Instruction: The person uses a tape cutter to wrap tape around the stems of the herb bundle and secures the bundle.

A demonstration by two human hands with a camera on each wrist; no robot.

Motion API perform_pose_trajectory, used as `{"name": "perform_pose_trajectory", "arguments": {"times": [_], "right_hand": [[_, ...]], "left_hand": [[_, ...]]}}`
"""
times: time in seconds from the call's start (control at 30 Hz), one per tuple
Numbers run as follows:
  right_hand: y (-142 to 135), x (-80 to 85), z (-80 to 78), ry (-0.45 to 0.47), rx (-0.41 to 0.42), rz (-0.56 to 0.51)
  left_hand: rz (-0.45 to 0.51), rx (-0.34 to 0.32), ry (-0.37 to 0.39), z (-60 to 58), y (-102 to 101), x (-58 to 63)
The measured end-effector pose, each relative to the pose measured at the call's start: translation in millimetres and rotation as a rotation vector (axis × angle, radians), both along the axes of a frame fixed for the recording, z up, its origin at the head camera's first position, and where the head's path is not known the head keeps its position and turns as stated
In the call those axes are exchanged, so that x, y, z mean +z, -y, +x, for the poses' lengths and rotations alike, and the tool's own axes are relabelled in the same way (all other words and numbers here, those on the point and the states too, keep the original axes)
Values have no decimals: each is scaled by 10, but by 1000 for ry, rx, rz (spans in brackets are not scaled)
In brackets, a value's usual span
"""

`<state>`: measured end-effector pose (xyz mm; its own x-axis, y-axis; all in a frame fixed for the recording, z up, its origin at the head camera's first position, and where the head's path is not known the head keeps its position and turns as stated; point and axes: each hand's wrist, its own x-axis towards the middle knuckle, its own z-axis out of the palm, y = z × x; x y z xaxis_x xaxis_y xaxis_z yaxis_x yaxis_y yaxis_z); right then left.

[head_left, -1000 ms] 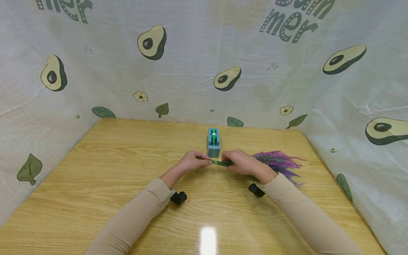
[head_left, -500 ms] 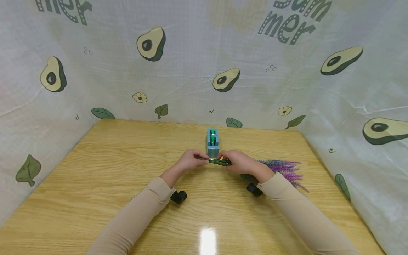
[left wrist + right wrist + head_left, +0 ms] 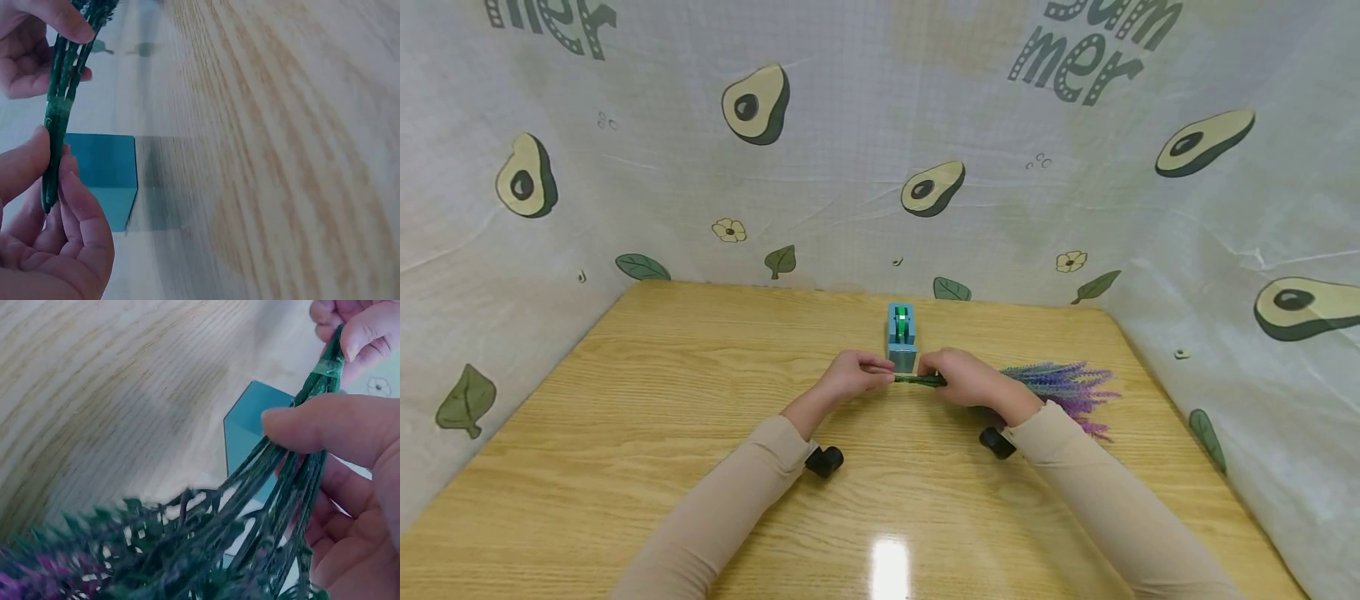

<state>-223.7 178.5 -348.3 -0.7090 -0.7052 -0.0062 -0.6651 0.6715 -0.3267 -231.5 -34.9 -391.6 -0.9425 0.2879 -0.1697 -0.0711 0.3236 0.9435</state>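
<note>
A bunch of artificial lavender with purple heads and green stems is held sideways between both hands. My left hand pinches the stem ends between thumb and fingers, at the lower left in the left wrist view. The right hand grips the stems farther up, thumb across them in the right wrist view, with the flower heads fanning out to the right beyond the wrist. Between the two hands, a band of clear green tape wraps the stems. Just behind the stems stands a blue tape dispenser with a green roll.
The wooden table has patterned cloth hanging behind it and at both sides. A black wrist camera sits under the left wrist, another black camera under the right.
The bunch has turned about its stems, so different coloured heads face up. Both hands stay nearly in place, still holding the stems in front of the dispenser.
</note>
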Motion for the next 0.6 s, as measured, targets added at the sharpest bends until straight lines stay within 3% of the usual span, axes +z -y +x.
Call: {"name": "perform_pose_trajectory", "arguments": {"times": [0.27, 0.6], "right_hand": [[2, -42, -7, -6, -49, 31], [-12, -74, -32, -16, -14, -39]], "left_hand": [[-162, -32, -60, 18, -58, 46], [-95, 32, -37, -19, -15, 25]]}}
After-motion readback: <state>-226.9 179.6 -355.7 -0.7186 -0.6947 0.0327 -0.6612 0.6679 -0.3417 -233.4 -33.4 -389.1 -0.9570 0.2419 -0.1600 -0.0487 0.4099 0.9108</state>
